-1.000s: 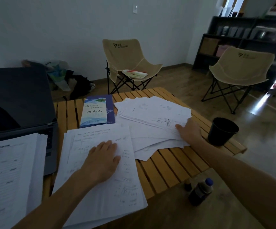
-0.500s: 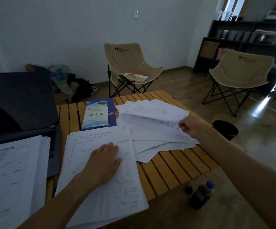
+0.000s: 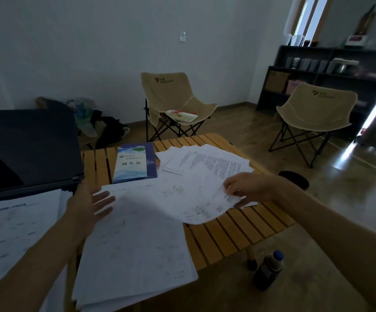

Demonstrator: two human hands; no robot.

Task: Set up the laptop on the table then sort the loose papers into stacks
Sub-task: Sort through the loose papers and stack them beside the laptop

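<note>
An open dark laptop stands at the left of the slatted wooden table. One paper stack lies on its keyboard. A second stack lies in front of me. Loose sheets are spread at the table's far right. My right hand pinches a blurred sheet by its right edge and holds it over the second stack. My left hand hovers with straight fingers at that stack's left edge, holding nothing.
A blue booklet lies at the table's back middle. A dark bottle stands on the floor by the table leg. A black bin sits right of the table. Two beige folding chairs stand beyond.
My right hand lifted a sheet from the loose pile and carried it left over the front stack. My left hand came off the stack and moved to its left edge.
</note>
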